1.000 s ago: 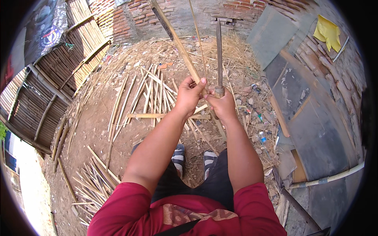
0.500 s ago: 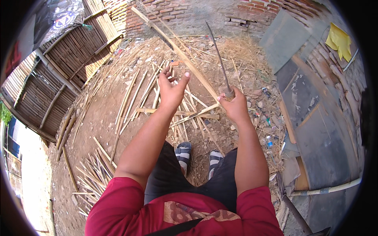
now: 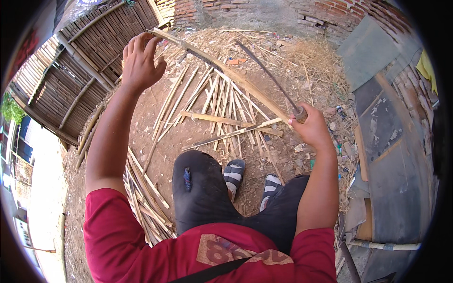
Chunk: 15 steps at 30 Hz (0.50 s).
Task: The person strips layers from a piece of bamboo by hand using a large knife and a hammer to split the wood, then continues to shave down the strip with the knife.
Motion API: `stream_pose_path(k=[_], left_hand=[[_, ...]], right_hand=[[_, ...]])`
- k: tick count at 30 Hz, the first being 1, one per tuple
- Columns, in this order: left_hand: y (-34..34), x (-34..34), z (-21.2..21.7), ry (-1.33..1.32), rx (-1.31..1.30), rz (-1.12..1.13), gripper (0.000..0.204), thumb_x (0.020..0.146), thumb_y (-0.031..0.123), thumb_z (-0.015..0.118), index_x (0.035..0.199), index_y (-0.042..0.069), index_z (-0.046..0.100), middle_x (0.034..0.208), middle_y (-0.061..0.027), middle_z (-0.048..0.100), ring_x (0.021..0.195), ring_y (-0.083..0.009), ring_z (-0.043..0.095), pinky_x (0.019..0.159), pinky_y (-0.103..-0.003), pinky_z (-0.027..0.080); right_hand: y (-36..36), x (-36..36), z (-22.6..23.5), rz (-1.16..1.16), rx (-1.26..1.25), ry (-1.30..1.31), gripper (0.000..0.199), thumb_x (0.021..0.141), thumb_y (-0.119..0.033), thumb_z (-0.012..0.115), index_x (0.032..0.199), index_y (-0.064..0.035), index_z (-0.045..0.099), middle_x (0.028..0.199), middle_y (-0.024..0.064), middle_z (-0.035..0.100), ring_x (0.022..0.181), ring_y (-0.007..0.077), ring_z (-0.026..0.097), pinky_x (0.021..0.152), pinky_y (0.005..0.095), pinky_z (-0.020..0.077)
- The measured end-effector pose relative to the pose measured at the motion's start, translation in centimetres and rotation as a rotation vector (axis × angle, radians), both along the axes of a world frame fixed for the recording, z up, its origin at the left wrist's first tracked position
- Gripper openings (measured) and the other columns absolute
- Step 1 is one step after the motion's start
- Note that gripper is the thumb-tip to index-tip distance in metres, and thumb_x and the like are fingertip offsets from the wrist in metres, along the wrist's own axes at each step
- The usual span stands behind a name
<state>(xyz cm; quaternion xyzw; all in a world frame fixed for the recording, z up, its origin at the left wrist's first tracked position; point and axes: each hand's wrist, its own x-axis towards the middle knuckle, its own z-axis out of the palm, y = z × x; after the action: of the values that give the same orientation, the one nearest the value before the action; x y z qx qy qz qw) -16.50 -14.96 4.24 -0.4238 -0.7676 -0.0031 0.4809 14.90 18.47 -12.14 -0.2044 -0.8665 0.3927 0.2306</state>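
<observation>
My right hand is closed round the wooden handle of a long, dark-bladed machete. Its thumb also presses on the near end of a long bamboo strip, which slants away to the far left beside the blade. My left hand is raised near the strip's far end, fingers apart; whether the fingertips touch it I cannot tell. Below, on the dirt, lie several split bamboo strips in a loose spread, with two crossing pieces over their near ends.
Another heap of bamboo strips lies at my left, by my knee. A bamboo-slat wall stands at the far left and a brick wall at the back. Dark panels lean along the right. Dry straw and litter cover the ground.
My left hand has moved left and away, toward the far end of the bamboo strip. My right hand has shifted slightly right, still holding the machete and the strip.
</observation>
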Motion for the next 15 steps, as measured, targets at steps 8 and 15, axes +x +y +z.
stream_pose_path(k=[8, 15], left_hand=[[-1.5, -0.9, 0.7, 0.29, 0.107, -0.27, 0.058, 0.083, 0.034, 0.077, 0.131, 0.012, 0.052, 0.134, -0.017, 0.05, 0.129, -0.0372, 0.048, 0.106, -0.051, 0.037], [-1.2, 1.1, 2.0, 0.292, 0.005, -0.133, 0.049, 0.077, 0.026, 0.078, 0.124, 0.022, 0.067, 0.143, -0.0117, 0.046, 0.137, -0.0382, 0.042, 0.114, -0.052, 0.034]], right_hand=[[0.0, -0.4, -0.6, 0.04, -0.036, 0.053, 0.048, 0.083, -0.012, 0.083, 0.125, 0.0016, 0.064, 0.09, 0.0159, 0.072, 0.08, 0.0236, 0.068, 0.077, 0.038, 0.0533], [-0.3, 0.4, 0.9, 0.046, -0.039, -0.041, 0.043, 0.082, -0.011, 0.083, 0.12, 0.0013, 0.066, 0.089, 0.0141, 0.073, 0.08, 0.0212, 0.069, 0.078, 0.0376, 0.0536]])
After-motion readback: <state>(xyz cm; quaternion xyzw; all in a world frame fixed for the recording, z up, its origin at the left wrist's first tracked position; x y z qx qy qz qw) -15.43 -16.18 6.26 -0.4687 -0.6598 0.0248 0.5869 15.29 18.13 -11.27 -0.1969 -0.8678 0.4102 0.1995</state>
